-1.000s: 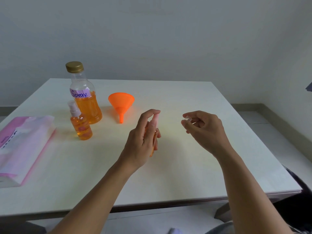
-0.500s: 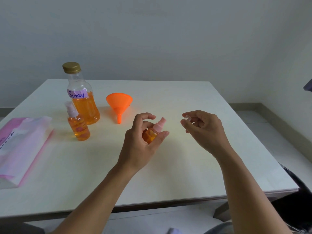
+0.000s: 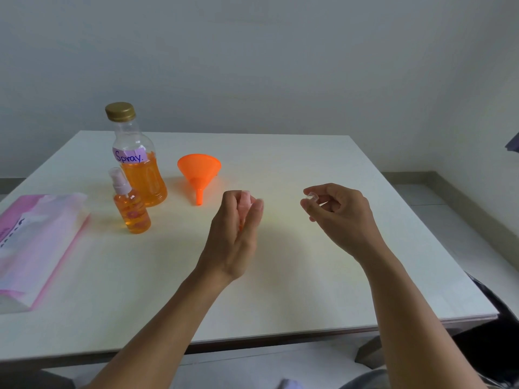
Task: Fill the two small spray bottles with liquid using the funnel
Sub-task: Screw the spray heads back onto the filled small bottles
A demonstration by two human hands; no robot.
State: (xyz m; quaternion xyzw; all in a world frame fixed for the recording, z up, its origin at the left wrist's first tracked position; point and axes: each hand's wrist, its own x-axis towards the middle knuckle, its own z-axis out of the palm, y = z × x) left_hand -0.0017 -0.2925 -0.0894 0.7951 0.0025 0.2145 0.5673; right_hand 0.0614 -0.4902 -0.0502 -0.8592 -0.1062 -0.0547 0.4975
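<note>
The left hand [image 3: 234, 228] hides nearly all of a small spray bottle [image 3: 245, 202]; only a blurred pink top and a sliver of orange show between its fingers. The clear cap [image 3: 312, 197] pinched in the right hand [image 3: 341, 217] is too small to make out. The pink packet [image 3: 33, 242] runs off the left edge.

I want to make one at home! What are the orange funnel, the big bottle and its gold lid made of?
The funnel looks like smooth plastic: one bright, even orange with a soft sheen. The big bottle labelled "Spray" looks like clear plastic, since you see the orange liquid through it and its lower body has moulded ridges. Its gold cap could be metal or painted plastic; the picture cannot settle that.
</note>
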